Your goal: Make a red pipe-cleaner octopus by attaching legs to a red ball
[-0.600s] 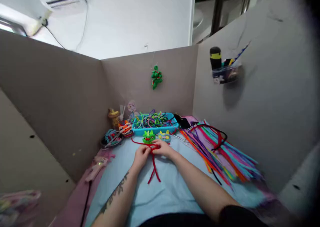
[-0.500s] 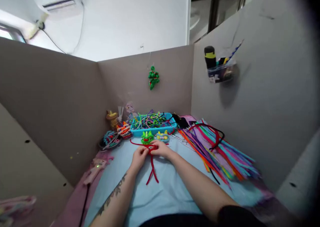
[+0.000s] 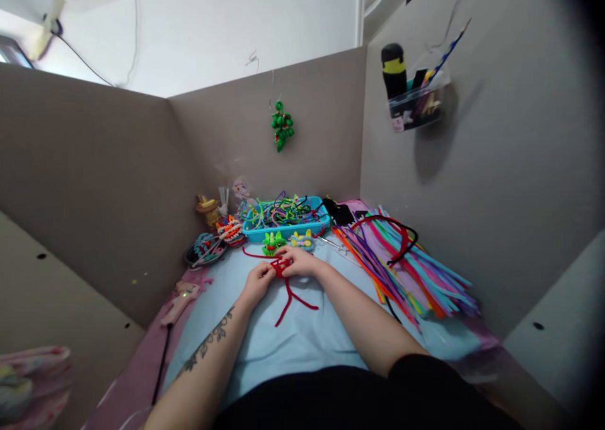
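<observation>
Both my hands hold a small red pipe-cleaner piece [image 3: 280, 267] over the blue cloth [image 3: 302, 335]. My left hand [image 3: 259, 280] pinches its left side, and my right hand [image 3: 301, 262] grips it from the right and top. Two loose red ends hang from the piece toward me and spread apart; another red strand reaches out to the left. Just beyond my fingers sit a green animal-head figure [image 3: 273, 243] and a pale blue and yellow one [image 3: 302, 240].
Behind stands a blue tray [image 3: 283, 231] of tangled pipe-cleaner scraps. Bundles of coloured pipe cleaners [image 3: 416, 272] lie at right, beside metal scissors [image 3: 333, 244]. At left are a dark bowl [image 3: 193, 260] and a pink glue gun [image 3: 182, 302]. Grey panels [image 3: 293, 83] enclose the table.
The view has tilted down slightly. One loose red end has swung out to the right, so the two ends now spread wider. Both hands keep hold of the red piece.
</observation>
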A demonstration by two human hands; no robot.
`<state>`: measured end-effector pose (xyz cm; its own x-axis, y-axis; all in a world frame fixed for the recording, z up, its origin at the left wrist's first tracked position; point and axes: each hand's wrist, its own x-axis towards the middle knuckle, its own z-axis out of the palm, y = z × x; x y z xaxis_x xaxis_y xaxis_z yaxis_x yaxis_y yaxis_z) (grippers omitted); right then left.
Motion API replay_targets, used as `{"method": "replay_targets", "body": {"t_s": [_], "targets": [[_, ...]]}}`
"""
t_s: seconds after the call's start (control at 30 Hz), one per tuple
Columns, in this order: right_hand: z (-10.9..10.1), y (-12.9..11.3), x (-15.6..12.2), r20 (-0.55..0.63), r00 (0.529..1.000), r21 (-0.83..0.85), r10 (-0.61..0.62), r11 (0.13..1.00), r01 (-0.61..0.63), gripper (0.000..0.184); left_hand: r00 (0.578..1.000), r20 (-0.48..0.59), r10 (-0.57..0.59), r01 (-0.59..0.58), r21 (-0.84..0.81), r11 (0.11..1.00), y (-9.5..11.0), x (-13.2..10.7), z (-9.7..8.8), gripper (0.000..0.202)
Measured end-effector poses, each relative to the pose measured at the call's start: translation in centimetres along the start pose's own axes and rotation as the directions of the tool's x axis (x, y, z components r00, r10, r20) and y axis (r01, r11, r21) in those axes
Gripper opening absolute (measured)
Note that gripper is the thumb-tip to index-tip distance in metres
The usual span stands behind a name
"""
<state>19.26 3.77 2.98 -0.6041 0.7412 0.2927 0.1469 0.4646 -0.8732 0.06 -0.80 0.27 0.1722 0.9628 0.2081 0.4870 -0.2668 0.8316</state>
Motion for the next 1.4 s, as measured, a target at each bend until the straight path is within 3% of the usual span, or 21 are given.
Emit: {"method": "replay_targets", "body": {"t_s": [0.23, 0.37, 0.47, 0.6, 0.77, 0.83, 0.9, 1.0, 1.03, 1.1, 1.17, 1.27, 1.33, 1.4], "targets": [[-0.3, -0.3, -0.3, 0.085, 0.996, 0.069, -0.018, 0.998, 0.012, 0.014, 1.000, 0.017, -0.020, 0.020, 0.006, 1.000, 1.0, -0.9, -0.4, 0.029], [-0.3, -0.4, -0.2, 0.076, 0.997, 0.115, -0.020, 0.993, 0.012, 0.021, 0.998, -0.022, -0.067, 0.066, -0.024, 0.998, 1.7, -1.2, -1.2, 0.029], [-0.3, -0.3, -0.2, 0.049, 0.999, 0.156, -0.014, 0.988, 0.006, 0.026, 0.991, -0.052, -0.121, 0.116, -0.094, 0.989, 2.1, -1.3, -1.5, 0.030], [0.1, -0.1, -0.3, 0.010, 1.000, 0.221, -0.005, 0.975, 0.003, 0.033, 0.980, -0.016, -0.197, 0.186, -0.256, 0.949, 2.6, -0.7, -1.7, 0.025], [0.2, 0.6, -0.1, -0.207, 0.977, 0.284, 0.042, 0.959, 0.019, 0.047, 0.951, -0.025, -0.308, 0.248, -0.535, 0.807, 3.1, 1.7, -1.7, 0.022], [0.2, 0.9, 0.0, -0.355, 0.932, 0.279, 0.078, 0.960, 0.026, 0.050, 0.937, -0.026, -0.349, 0.247, -0.655, 0.714, 3.5, 2.9, -1.9, 0.027], [0.4, 1.0, -0.1, -0.509, 0.853, 0.255, 0.114, 0.967, 0.023, 0.045, 0.925, -0.023, -0.379, 0.230, -0.760, 0.608, 3.9, 4.2, -2.4, 0.026], [1.0, 0.9, -0.5, -0.648, 0.757, 0.155, 0.088, 0.988, 0.018, 0.036, 0.919, -0.021, -0.395, 0.186, -0.858, 0.478, 4.6, 6.0, -3.7, 0.022], [1.3, 0.8, -0.6, -0.668, 0.744, -0.017, -0.008, 1.000, -0.005, 0.030, 0.920, -0.023, -0.390, 0.168, -0.879, 0.447, 4.9, 6.6, -4.2, 0.021], [1.8, 0.4, -0.9, -0.575, 0.798, -0.300, -0.179, 0.954, -0.002, 0.024, 0.927, -0.028, -0.374, 0.135, -0.906, 0.400, 5.4, 7.9, -5.1, 0.023], [2.1, 0.0, -1.0, -0.416, 0.869, -0.495, -0.267, 0.869, 0.030, 0.030, 0.935, -0.038, -0.351, 0.101, -0.923, 0.370, 5.7, 9.3, -5.7, 0.025], [1.9, -0.4, -1.2, -0.248, 0.881, -0.671, -0.402, 0.728, 0.143, 0.040, 0.949, -0.055, -0.309, 0.082, -0.908, 0.411, 6.0, 11.4, -5.8, 0.028], [1.5, -0.4, -1.4, -0.235, 0.845, -0.728, -0.481, 0.663, 0.176, 0.047, 0.957, -0.080, -0.280, 0.071, -0.869, 0.490, 5.9, 12.4, -5.6, 0.026], [1.1, -0.3, -1.6, -0.297, 0.795, -0.742, -0.529, 0.652, 0.157, 0.050, 0.959, -0.125, -0.253, 0.052, -0.804, 0.592, 5.9, 13.0, -5.4, 0.024]]}}
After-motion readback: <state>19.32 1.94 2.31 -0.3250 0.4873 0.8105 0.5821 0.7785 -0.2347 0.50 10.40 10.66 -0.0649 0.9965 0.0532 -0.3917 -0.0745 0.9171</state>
